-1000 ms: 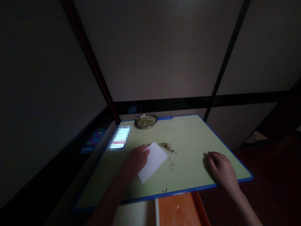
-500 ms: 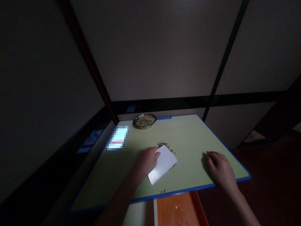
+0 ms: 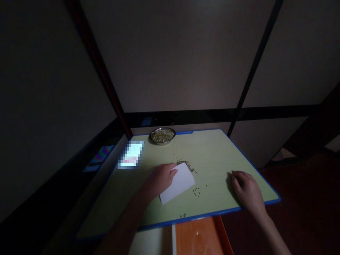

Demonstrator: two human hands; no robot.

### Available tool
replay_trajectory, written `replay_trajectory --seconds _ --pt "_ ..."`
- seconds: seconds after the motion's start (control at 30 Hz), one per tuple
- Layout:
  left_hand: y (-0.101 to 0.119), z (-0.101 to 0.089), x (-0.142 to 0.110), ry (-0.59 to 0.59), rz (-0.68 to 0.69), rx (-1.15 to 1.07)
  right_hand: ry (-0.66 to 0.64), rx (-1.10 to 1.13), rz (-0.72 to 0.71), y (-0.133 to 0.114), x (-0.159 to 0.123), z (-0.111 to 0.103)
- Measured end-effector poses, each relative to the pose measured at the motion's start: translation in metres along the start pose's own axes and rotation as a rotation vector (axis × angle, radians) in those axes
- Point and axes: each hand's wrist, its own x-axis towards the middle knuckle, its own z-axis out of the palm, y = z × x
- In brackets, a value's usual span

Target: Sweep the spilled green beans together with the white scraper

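Note:
My left hand point(image 3: 158, 179) grips the near left edge of a white card point(image 3: 177, 183) that rests tilted on the pale green table top point(image 3: 220, 156). A small heap of green beans point(image 3: 186, 164) lies just beyond the card's far edge. A few loose beans point(image 3: 196, 191) sit to the card's right and more beans point(image 3: 183, 215) near the front edge. My right hand point(image 3: 247, 191) lies palm down on the table near its right front corner, fingers loosely curled, holding nothing.
A metal bowl point(image 3: 162, 135) of beans stands at the table's far left edge. A lit, blurred screen point(image 3: 131, 154) lies left of it. The table has a blue rim point(image 3: 202, 216). An orange surface point(image 3: 202, 237) shows below the front edge. Dark walls surround.
My left hand pushed the card right toward the loose beans, then drew it back left a little. The loose beans to its right are uncovered again. My right hand stayed put.

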Motion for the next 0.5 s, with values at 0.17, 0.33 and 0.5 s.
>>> replay_trajectory --seconds 0.17,0.33,0.5 --pt "0.003 -0.011 -0.006 0.019 -0.02 -0.036 -0.004 -0.007 0.009 0.001 0.0 0.001" --pt "0.012 -0.018 -0.022 -0.035 -0.053 -0.034 0.003 0.002 0.015 0.001 0.0 0.0" --pt "0.02 -0.011 -0.03 -0.041 -0.082 -0.05 0.0 0.002 0.026 -0.003 0.001 -0.003"
